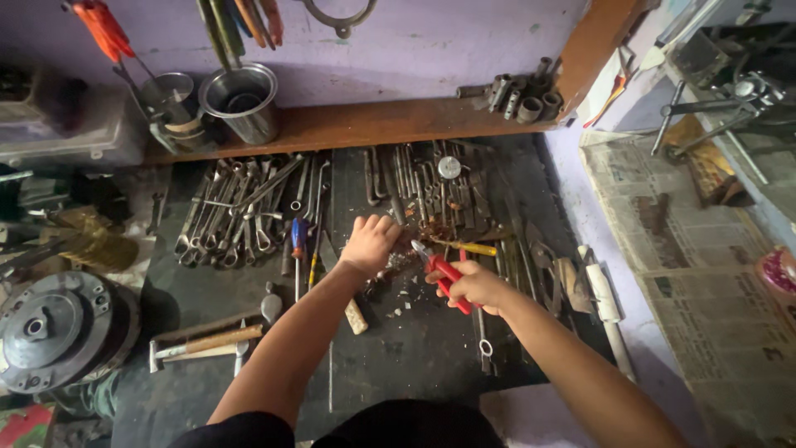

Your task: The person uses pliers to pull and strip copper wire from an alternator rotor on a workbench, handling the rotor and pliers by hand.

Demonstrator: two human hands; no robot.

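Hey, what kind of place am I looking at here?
Most likely a repair workshop or mechanic's bench. A row of wrenches lies on the dark worktop, steel cups on a wooden shelf hold more tools, and the right hand grips red-handled pliers while the left hand rests among metal scraps.

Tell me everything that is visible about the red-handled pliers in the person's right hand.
The red-handled pliers are a hand tool with red grips, apparently plastic-coated, and a darker metal head. The right hand is closed around the grips, covering their rear part. The tool lies at a slant, its head pointing up and left toward small debris on the dark work surface, near the left hand. Whether the head is gripping anything is too small to tell. A yellow-handled tool lies just beyond it.
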